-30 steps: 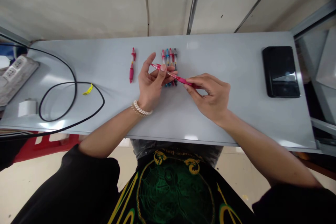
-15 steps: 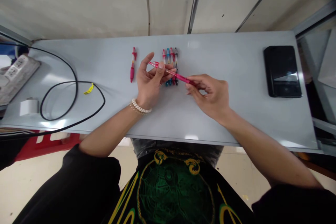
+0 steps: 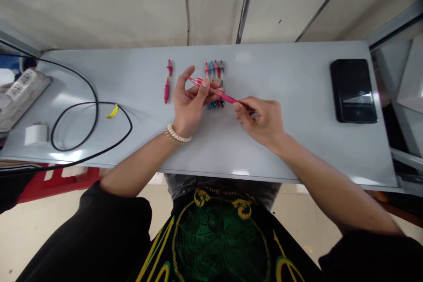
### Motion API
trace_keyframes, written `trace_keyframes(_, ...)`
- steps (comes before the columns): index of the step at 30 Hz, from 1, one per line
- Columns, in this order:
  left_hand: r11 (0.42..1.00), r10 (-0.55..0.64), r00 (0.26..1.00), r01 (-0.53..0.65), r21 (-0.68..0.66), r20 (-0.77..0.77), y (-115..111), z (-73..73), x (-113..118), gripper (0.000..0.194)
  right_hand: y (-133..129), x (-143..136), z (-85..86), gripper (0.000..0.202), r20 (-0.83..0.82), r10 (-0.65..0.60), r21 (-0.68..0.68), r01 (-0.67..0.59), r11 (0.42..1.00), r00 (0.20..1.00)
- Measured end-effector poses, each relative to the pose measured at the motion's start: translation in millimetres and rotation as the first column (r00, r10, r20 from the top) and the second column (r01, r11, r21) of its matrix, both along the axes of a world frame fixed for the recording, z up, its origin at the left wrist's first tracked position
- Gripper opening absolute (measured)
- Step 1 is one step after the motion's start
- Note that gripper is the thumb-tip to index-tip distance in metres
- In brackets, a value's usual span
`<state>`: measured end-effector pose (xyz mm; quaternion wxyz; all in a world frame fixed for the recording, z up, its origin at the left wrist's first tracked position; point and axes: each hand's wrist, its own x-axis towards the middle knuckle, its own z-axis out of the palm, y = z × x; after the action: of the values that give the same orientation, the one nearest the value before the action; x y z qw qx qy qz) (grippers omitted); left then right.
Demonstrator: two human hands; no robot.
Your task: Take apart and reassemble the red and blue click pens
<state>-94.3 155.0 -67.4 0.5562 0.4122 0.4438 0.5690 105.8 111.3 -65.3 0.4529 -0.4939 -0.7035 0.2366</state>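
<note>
1. Since the earlier frame, our right hand [image 3: 261, 121] has shifted slightly leftward, while our left hand [image 3: 190, 105] and the pink pen [image 3: 228, 98] have hardly moved.
2. We sit at a pale grey worktop [image 3: 291, 79], with both forearms crossing its near edge.
3. On its left part we have a black cable [image 3: 131, 126] lying in loops and running off over the near edge.
4. We see a white power strip [image 3: 24, 92] along the left edge.
5. Near the right edge we see a black case [image 3: 353, 92] lying flat.
6. Our left fingers grasp the pink pen around its middle, thumb on top; our right thumb and forefinger pinch its pink end.
7. Toward the far edge we have a row of four pens [image 3: 217, 69] side by side, partly hidden by our left fingers.
8. We hold the pink pen slanted above the worktop, between our hands, its right end lower in view.
9. Left of our left hand lies a lone pink pen [image 3: 167, 90], pointing toward the far edge.
10. We wear a pale coiled bracelet [image 3: 176, 135] on the left wrist.
11. Near the left near corner we see a white adapter [image 3: 36, 135].
12. We spot a yellow tag [image 3: 113, 112] at the cable loop.
</note>
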Motion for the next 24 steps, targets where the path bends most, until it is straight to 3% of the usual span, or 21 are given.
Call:
trace_keyframes(11,1.0,-0.006,1.0,0.006,0.004,-0.009,-3,4.0,1,0.063,-1,0,1.5,0.049,0.036,-0.011,0.007,0.011,1.0,0.999)
trace_keyframes(18,0.994,-0.1,0.991,0.096,0.057,0.084,0,0.7,0,0.045,-5,-4,11.6,0.069,-0.066,0.138,-0.298,-0.152,0.942,0.988)
trace_keyframes(22,0.982,-0.19,0.96,0.19,0.018,0.208,2,6.2,1,0.031,-6,-5,12.8,0.062,0.019,0.168,-0.341,-0.152,0.928,0.986)
trace_keyframes(24,0.97,-0.211,0.937,0.236,-0.062,0.278,3,14.5,1,0.04,-5,-6,10.7,0.051,0.094,0.177,-0.336,-0.136,0.932,0.98)
